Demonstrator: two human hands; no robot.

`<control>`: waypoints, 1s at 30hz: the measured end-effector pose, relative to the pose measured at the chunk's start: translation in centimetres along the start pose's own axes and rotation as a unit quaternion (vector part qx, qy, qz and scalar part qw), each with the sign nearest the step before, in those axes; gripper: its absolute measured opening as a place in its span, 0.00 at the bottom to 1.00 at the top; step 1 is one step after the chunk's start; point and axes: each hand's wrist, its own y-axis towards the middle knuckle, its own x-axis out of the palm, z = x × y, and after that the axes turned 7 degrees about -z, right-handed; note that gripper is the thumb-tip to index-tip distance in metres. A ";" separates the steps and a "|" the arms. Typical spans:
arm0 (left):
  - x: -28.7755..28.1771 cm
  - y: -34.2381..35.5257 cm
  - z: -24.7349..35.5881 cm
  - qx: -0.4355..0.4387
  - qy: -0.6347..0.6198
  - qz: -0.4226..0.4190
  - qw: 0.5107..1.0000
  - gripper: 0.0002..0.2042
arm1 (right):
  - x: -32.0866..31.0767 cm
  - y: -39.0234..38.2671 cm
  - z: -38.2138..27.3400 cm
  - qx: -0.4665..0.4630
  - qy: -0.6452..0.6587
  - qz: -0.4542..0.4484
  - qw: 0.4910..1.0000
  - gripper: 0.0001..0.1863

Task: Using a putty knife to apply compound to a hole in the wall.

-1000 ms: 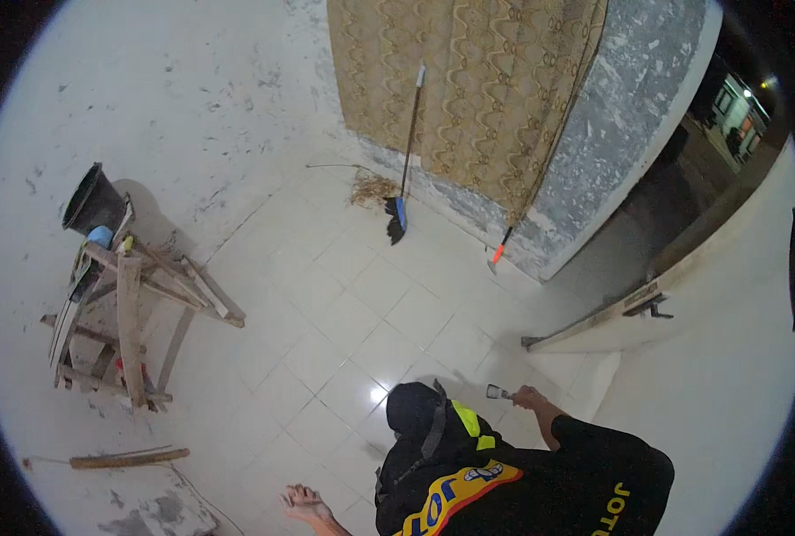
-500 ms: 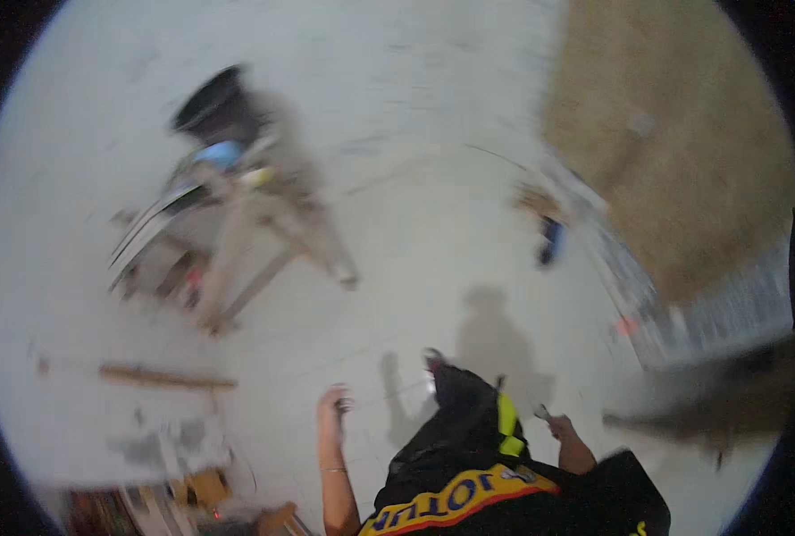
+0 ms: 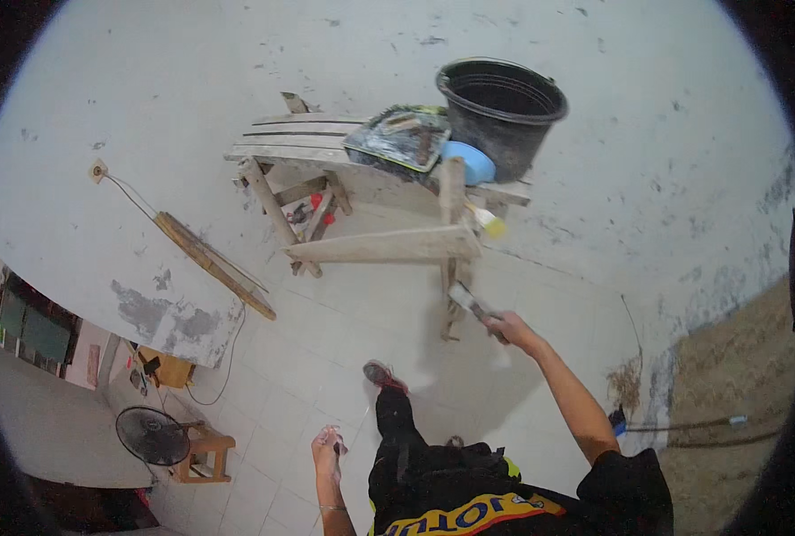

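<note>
My right hand (image 3: 509, 330) is wrapped round a putty knife (image 3: 467, 300) with a pale, broad blade, held out toward the bench's lower right leg. Low over the tiled floor, my left hand (image 3: 329, 453) has curled fingers with something small and dark at them that I cannot make out. Ahead stands a rough wooden bench (image 3: 304, 130). On its top are a black bucket (image 3: 515, 134), a light blue bowl (image 3: 471, 163) and a smeared dark tray (image 3: 389, 143) with tools in it. A yellow-ended tool (image 3: 489, 221) sticks out below the bowl.
A wooden board (image 3: 210, 262) leans at the left wall near a socket (image 3: 98, 170) with a cable. Further back left are a black fan (image 3: 152, 435) and a wooden stool (image 3: 205, 456). At right lies a brown patterned sheet (image 3: 728, 357), with a broom-like bundle (image 3: 625, 384) beside it.
The view has swung to the right, bringing the bench in front of me. My right hand has risen and reached forward with the putty knife; my left hand stays low.
</note>
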 end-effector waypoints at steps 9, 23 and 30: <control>2.5 21.8 14.7 0.051 -0.099 -0.015 0.994 0.18 | 5.1 16.5 -27.7 -0.196 0.260 0.052 0.944 0.22; 29.5 42.5 42.5 0.171 0.132 -0.290 0.932 0.11 | 3.9 25.9 -34.0 -0.220 0.242 -0.025 0.945 0.26; 33.6 50.9 48.0 0.145 0.215 -0.342 0.903 0.03 | -0.7 25.4 -36.2 -0.227 0.015 0.190 0.955 0.25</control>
